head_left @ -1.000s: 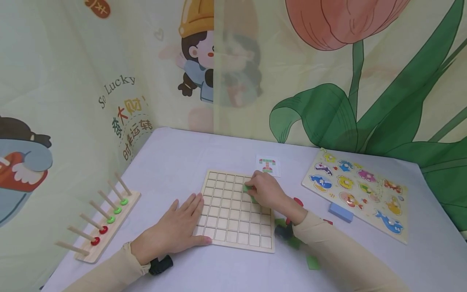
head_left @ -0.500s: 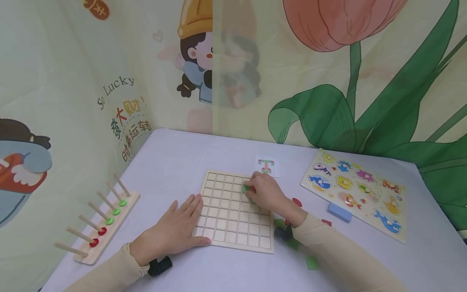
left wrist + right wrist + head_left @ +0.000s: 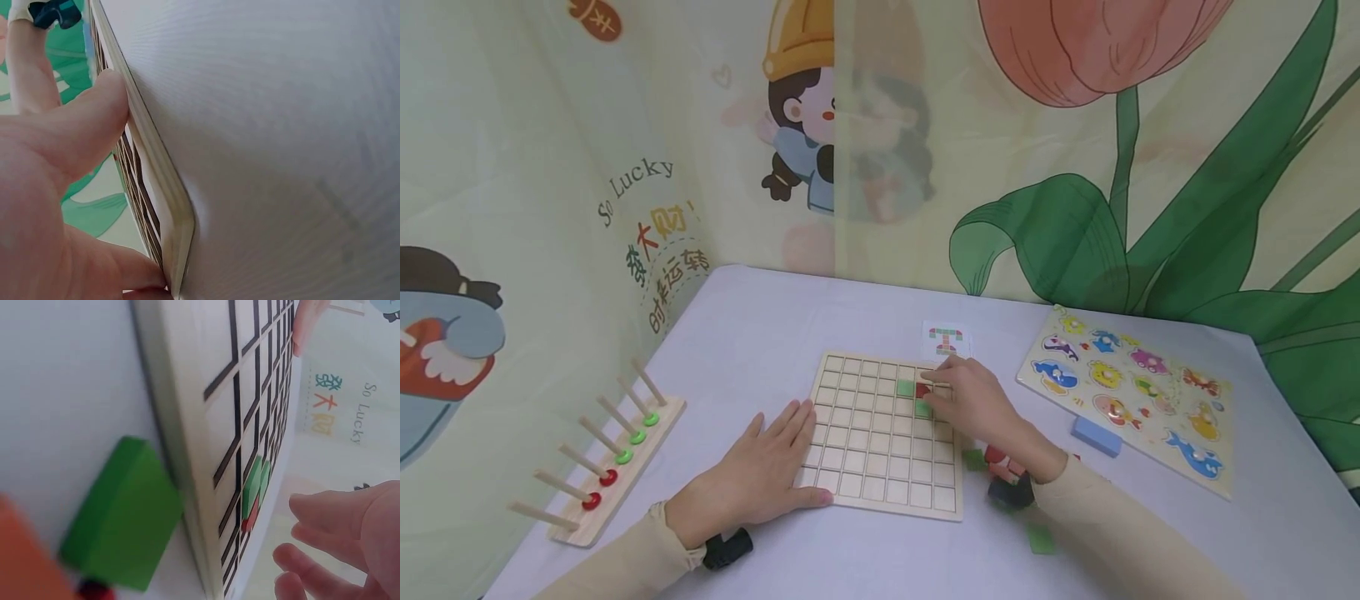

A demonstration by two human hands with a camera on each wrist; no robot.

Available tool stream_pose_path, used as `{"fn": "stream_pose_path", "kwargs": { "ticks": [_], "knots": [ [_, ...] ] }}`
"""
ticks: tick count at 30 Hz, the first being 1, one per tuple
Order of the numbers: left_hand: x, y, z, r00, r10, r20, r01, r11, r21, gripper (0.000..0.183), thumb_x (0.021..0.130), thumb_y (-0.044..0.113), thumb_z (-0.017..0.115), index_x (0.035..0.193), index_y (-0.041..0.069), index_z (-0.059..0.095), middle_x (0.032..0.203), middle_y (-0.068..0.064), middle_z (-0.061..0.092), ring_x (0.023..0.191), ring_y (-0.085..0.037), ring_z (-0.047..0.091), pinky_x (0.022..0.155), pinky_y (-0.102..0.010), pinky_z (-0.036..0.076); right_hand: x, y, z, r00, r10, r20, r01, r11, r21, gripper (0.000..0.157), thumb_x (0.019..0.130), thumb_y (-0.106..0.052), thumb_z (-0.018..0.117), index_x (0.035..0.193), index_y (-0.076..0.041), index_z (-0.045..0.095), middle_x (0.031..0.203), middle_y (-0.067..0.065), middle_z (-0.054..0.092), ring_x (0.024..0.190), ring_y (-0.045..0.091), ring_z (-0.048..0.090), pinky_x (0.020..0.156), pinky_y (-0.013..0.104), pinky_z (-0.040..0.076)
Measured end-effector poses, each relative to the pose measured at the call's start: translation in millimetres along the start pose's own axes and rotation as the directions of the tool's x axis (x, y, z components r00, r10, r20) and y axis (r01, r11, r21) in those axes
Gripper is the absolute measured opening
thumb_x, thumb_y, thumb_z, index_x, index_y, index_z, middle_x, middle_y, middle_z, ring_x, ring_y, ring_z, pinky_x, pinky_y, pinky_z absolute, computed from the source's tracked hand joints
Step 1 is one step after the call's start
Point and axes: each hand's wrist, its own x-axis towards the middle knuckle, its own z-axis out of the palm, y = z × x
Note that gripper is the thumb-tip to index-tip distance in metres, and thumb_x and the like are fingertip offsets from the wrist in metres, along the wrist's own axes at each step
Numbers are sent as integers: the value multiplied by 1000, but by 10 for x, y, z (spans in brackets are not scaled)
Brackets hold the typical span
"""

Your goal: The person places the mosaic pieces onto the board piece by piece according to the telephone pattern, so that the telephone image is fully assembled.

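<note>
A wooden grid board [image 3: 868, 450] lies flat in the middle of the table. My left hand [image 3: 752, 475] rests along its left edge with fingers extended, and in the left wrist view the thumb [image 3: 103, 103] touches the board's rim. In cells near the far right corner sit two green tiles, one farther left [image 3: 906, 387] and one nearer me [image 3: 922, 409], with a red tile [image 3: 922, 390] beside them. My right hand [image 3: 981, 404] hovers just right of these tiles. The right wrist view shows its fingers apart, with nothing between them.
A pattern card [image 3: 946, 337] lies behind the board. Loose green blocks [image 3: 1042, 539] and red ones [image 3: 997, 461] lie to the right, partly behind my right wrist. Beyond are a blue block [image 3: 1097, 436] and an animal puzzle [image 3: 1135, 392]. A peg rack [image 3: 617, 475] stands left.
My right fingers have let go of the red tile and drawn back to the right, uncovering it and the green tiles. The left hand has stayed in place.
</note>
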Motion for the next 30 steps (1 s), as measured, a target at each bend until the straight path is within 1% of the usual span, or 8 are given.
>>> {"fn": "stream_pose_path", "kwargs": {
  "ticks": [6, 9, 13, 17, 20, 24, 27, 30],
  "knots": [
    [-4, -4, -4, 1000, -1, 4, 1, 1000, -5, 108, 91, 69, 61, 160, -6, 25, 171, -22, 18, 160, -38, 18, 119, -71, 22, -229, 189, -117, 997, 78, 4, -78, 997, 24, 38, 93, -23, 75, 129, -13, 73, 116, 7, 72, 100, 22, 62, 78, 33, 53],
    [-4, -3, -9, 1000, 1, 3, -1, 1000, -7, 108, 91, 70, 60, 160, -6, 25, 171, -22, 18, 160, -38, 19, 119, -71, 23, -348, 294, -191, 996, 89, -14, -89, 996, 14, 38, 92, -21, 77, 129, -12, 73, 114, 7, 73, 93, 20, 60, 75, 31, 51],
    [-13, -1, -26, 1000, 0, 4, 0, 1000, -16, 108, 92, 69, 60, 159, -7, 25, 171, -22, 18, 160, -39, 18, 119, -71, 22, -492, 423, -287, 994, 97, -41, -97, 995, 6, 37, 91, -18, 78, 126, -10, 74, 112, 11, 73, 89, 21, 61, 70, 27, 48],
    [-17, -11, -34, 1000, 2, 0, -2, 1000, -19, 107, 92, 68, 60, 159, -7, 24, 170, -23, 18, 159, -39, 18, 119, -71, 22, -614, 532, -349, 986, 157, -48, -156, 988, 13, 36, 90, -18, 79, 125, -10, 75, 112, 11, 73, 95, 25, 63, 71, 27, 48],
    [-14, -18, -32, 1000, 0, 0, 0, 1000, -21, 107, 92, 69, 59, 159, -7, 24, 171, -23, 17, 160, -39, 17, 119, -72, 21, -682, 589, -362, 979, 203, -37, -202, 979, 16, 37, 89, -17, 79, 125, -10, 75, 113, 10, 73, 97, 25, 62, 70, 26, 48],
    [-17, -22, -26, 1000, -8, 5, 8, 1000, -18, 108, 92, 70, 59, 160, -7, 24, 171, -22, 17, 160, -39, 17, 120, -72, 21, -741, 624, -346, 972, 235, 14, -235, 971, 39, 37, 88, -17, 81, 124, -13, 76, 111, 7, 72, 96, 22, 60, 67, 24, 49],
    [-19, -21, -27, 1000, -8, 4, 8, 1000, -16, 108, 92, 69, 59, 160, -7, 24, 171, -22, 17, 160, -39, 17, 120, -72, 21, -762, 627, -318, 969, 242, 42, -243, 969, 32, 34, 87, -20, 82, 121, -15, 78, 104, 2, 72, 90, 18, 57, 64, 23, 47],
    [-19, -17, -33, 1000, -6, 2, 6, 1000, -17, 107, 92, 69, 59, 160, -7, 24, 171, -23, 17, 160, -39, 17, 119, -72, 21, -772, 620, -285, 971, 233, 53, -234, 972, 10, 33, 86, -21, 83, 117, -14, 79, 98, 1, 71, 83, 16, 55, 62, 22, 45]
  ]
}}
